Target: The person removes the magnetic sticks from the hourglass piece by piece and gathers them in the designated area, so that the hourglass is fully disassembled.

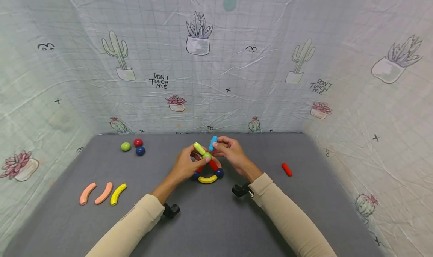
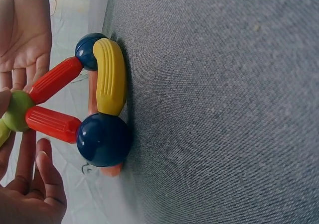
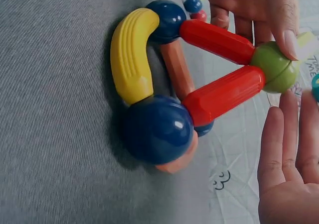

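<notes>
A built frame stands on the table, with a yellow curved piece [image 1: 208, 179], blue balls [image 2: 104, 140] and pink curved pieces [image 3: 177, 67] at its base. Red sticks [image 3: 224, 95] slope up to a green ball [image 3: 274, 67]. My left hand [image 1: 185, 163] pinches that green ball, from which a light-green stick [image 1: 199, 148] rises. Just right of it, my right hand [image 1: 233, 153] holds a light-blue stick [image 1: 213, 142] between thumb and fingers, apart from the green ball. In the right wrist view the right hand's lower fingers [image 3: 290, 149] extend below the ball.
At the back left lie a green ball [image 1: 126, 146], a red ball [image 1: 138, 142] and a blue ball [image 1: 140, 150]. Two pink curved pieces [image 1: 103, 193] and a yellow one [image 1: 118, 194] lie front left. A red stick [image 1: 286, 169] lies to the right.
</notes>
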A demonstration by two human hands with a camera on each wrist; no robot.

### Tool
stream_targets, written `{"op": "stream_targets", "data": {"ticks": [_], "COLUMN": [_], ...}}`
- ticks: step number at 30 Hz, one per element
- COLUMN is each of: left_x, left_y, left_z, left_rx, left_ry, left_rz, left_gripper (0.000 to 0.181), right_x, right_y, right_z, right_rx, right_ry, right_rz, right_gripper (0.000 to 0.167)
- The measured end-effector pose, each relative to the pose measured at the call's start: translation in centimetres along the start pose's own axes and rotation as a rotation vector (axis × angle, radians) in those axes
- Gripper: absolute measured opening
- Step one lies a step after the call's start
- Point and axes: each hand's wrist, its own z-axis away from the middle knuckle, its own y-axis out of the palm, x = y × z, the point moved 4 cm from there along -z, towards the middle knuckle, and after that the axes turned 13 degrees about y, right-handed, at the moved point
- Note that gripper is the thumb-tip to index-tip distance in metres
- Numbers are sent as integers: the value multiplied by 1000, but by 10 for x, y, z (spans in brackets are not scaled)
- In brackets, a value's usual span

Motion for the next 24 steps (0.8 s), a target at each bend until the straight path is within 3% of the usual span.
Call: {"op": "stream_targets", "data": {"ticks": [9, 24], "left_x": [0, -2], "left_y": [1, 0], "left_z": [0, 2], "left_rx": [-5, -5], "left_ry": [-6, -8], "left_rz": [-5, 11], "left_gripper": [28, 28], "right_x": [-4, -24], "right_y": [-38, -142], "right_z": [16, 69], "right_rx": [-121, -327], "right_ry": [22, 27], "right_rz": [26, 363], "right_gripper": [31, 37]}}
